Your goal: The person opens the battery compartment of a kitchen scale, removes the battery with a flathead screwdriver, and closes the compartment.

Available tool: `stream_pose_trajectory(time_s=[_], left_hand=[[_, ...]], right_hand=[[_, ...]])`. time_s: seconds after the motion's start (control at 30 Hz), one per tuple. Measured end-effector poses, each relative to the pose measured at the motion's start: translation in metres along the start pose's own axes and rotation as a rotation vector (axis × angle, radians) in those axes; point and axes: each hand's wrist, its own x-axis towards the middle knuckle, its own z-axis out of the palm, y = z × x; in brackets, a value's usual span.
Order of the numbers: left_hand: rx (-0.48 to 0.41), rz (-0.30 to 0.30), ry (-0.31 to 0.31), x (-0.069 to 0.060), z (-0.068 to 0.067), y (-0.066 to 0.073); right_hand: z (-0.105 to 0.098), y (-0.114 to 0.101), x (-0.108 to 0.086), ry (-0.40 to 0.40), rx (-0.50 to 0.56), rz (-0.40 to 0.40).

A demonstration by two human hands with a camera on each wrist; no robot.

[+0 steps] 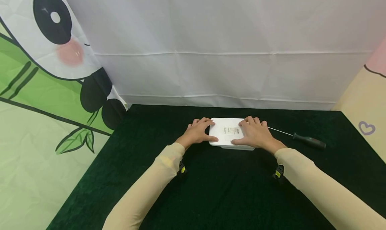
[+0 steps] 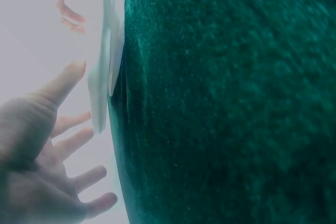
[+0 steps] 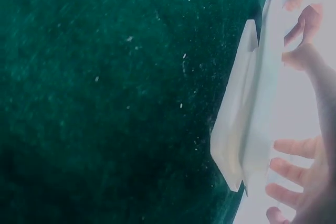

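A flat white box (image 1: 226, 129) with a printed label on its upward face lies on the dark green cloth. Its exact kind cannot be told. Below its near edge a second, thinner white part (image 1: 238, 148) juts out. My left hand (image 1: 197, 132) grips the box's left end, thumb on the near corner and a finger at the far one. On the right part of the box is my right hand (image 1: 256, 132), its thumb on the labelled face and its fingers towards the far edge. Both wrist views show the box side-on, with the white lower part (image 3: 231, 124) under it.
To the right of the box lies a screwdriver (image 1: 309, 141) with a dark handle, its thin shaft pointing towards my right hand. Green cloth (image 1: 226, 189) covers the table. A white sheet (image 1: 223, 72) hangs behind, with a printed cartoon sheet (image 1: 69, 106) on the left.
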Motion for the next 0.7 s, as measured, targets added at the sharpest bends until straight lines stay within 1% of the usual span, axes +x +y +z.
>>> stream_pose_trajectory(time_s=[0.47, 0.7], left_hand=[[-0.013, 0.005, -0.002, -0.0006, -0.002, 0.0008], [-0.017, 0.012, 0.0, 0.0001, 0.0007, -0.0012]], right_hand=[[-0.0003, 0.0046, 0.0009, -0.011, 0.015, -0.021], [0.0001, 0.0053, -0.0012, -0.012, 0.021, -0.027]])
